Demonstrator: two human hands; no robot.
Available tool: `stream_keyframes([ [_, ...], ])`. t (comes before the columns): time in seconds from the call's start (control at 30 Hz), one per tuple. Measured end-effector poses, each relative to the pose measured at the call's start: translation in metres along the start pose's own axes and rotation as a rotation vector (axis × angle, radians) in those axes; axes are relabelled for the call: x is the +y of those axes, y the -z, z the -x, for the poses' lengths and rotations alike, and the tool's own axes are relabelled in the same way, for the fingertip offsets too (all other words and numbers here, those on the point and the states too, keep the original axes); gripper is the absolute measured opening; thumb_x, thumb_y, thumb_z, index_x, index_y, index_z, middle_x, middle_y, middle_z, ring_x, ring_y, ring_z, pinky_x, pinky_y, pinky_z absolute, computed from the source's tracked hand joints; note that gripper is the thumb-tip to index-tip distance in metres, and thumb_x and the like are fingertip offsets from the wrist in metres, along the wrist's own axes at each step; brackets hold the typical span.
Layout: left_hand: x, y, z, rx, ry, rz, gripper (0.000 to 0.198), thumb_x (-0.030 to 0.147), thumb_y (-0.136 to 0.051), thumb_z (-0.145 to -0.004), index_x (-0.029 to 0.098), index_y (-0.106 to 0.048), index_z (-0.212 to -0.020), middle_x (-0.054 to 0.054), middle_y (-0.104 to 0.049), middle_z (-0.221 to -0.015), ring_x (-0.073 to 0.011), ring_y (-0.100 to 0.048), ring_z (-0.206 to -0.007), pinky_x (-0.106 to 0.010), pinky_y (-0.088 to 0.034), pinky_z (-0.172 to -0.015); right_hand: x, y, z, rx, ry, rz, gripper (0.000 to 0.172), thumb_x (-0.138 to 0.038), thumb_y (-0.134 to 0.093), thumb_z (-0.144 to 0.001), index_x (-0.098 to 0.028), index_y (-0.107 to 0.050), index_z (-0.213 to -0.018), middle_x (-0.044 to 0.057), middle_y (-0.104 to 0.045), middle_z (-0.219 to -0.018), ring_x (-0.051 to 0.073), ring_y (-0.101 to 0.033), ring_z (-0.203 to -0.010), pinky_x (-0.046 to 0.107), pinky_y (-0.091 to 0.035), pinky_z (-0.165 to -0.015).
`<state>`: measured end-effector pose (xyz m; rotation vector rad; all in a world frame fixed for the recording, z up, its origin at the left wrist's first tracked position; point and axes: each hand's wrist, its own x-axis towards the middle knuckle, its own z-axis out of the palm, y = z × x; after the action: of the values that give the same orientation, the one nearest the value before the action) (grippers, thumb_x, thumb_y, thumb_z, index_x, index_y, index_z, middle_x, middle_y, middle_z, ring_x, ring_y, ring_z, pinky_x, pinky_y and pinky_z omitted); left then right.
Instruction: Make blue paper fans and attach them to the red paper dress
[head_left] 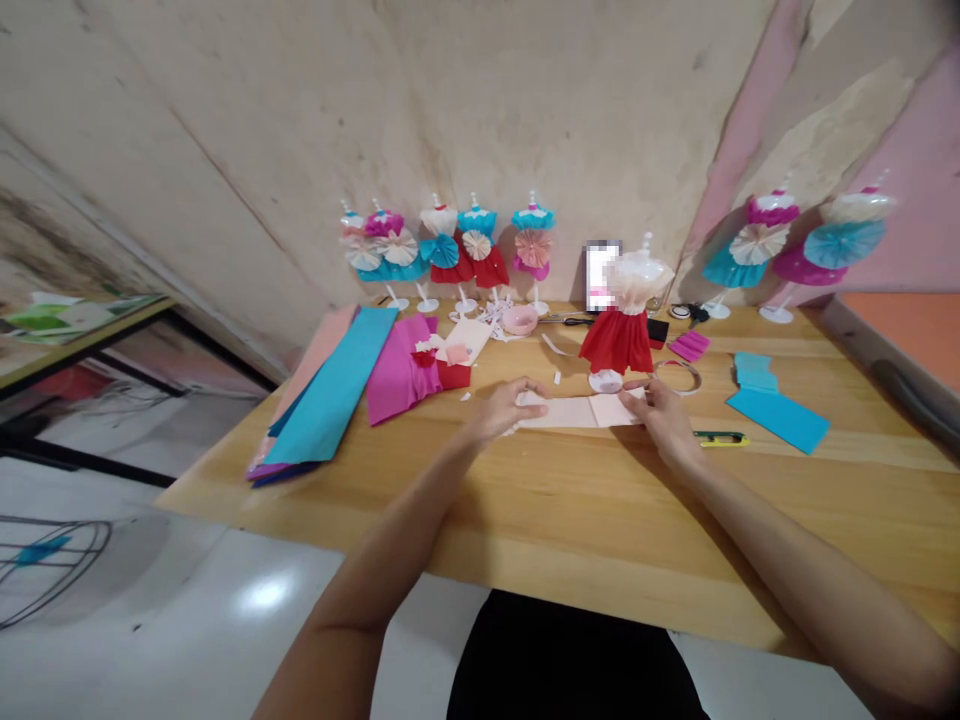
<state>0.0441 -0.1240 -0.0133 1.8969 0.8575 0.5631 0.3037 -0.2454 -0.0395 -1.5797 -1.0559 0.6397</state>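
Observation:
A pale pink paper strip point(577, 411) lies flat on the wooden table point(570, 510). My left hand point(504, 408) rests on its left end with the fingers curled over the paper. At the strip's right end, my right hand point(664, 416) pinches the paper's edge. Just behind the strip stands a small mannequin point(621, 315) wearing a red paper skirt and a pale top.
Long sheets of blue, pink and magenta paper point(341, 385) lie at the left. Blue paper pieces point(776, 410) and a green-yellow cutter point(721, 438) lie at the right. Several dressed mannequins point(450, 250) line the wall. A pink bowl point(520, 319) and a tape roll point(679, 372) sit nearby.

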Motion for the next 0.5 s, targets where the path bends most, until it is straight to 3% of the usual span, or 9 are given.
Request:
stream_keyframes([
  [0.17, -0.026, 0.033, -0.007, -0.157, 0.046, -0.303, 0.043, 0.041, -0.074, -0.069, 0.022, -0.067, -0.106, -0.002, -0.069, -0.097, -0.0191, -0.06, -0.088, -0.024, -0.044, -0.076, 0.004, 0.008, -0.003, -0.074, 0.206, 0.811, 0.029, -0.04, -0.059, -0.086, -0.022, -0.064, -0.109, 0.007, -0.069, -0.082, 0.025, -0.062, -0.075, 0.033, -0.039, -0.065],
  [0.3, -0.038, 0.038, -0.008, -0.18, 0.089, -0.492, 0.043, 0.039, -0.076, -0.069, 0.023, -0.066, -0.108, -0.003, -0.069, -0.099, -0.0216, -0.061, -0.089, -0.027, -0.044, -0.079, 0.002, 0.013, -0.003, -0.043, 0.405, 1.061, 0.03, -0.037, -0.053, -0.091, -0.018, -0.061, -0.113, 0.014, -0.067, -0.103, 0.03, -0.062, -0.091, 0.036, -0.041, -0.07],
  [0.4, -0.015, 0.034, -0.003, -0.035, 0.002, -0.511, 0.034, 0.038, -0.074, -0.074, 0.021, -0.067, -0.103, -0.007, -0.066, -0.104, -0.0242, -0.06, -0.099, -0.032, -0.044, -0.089, -0.004, 0.008, 0.001, -0.035, 0.513, 1.067, 0.029, -0.036, -0.043, -0.097, -0.017, -0.062, -0.107, 0.015, -0.064, -0.105, 0.029, -0.059, -0.099, 0.037, -0.042, -0.076],
  [0.47, 0.015, 0.027, 0.011, 0.226, -0.177, -0.435, 0.024, 0.034, -0.065, -0.083, 0.02, -0.066, -0.102, -0.009, -0.063, -0.11, -0.025, -0.056, -0.108, -0.037, -0.041, -0.098, -0.007, -0.001, 0.007, -0.079, 0.538, 1.053, 0.03, -0.038, -0.041, -0.099, -0.018, -0.063, -0.102, 0.013, -0.065, -0.102, 0.027, -0.059, -0.098, 0.035, -0.042, -0.078],
  [0.5, 0.03, 0.023, 0.022, 0.275, -0.264, -0.331, 0.021, 0.033, -0.06, -0.088, 0.021, -0.066, -0.104, -0.008, -0.062, -0.11, -0.0239, -0.056, -0.109, -0.038, -0.041, -0.099, -0.009, -0.007, 0.01, -0.104, 0.544, 1.034, 0.03, -0.04, -0.042, -0.098, -0.019, -0.064, -0.1, 0.012, -0.065, -0.101, 0.027, -0.059, -0.097, 0.035, -0.042, -0.078],
])
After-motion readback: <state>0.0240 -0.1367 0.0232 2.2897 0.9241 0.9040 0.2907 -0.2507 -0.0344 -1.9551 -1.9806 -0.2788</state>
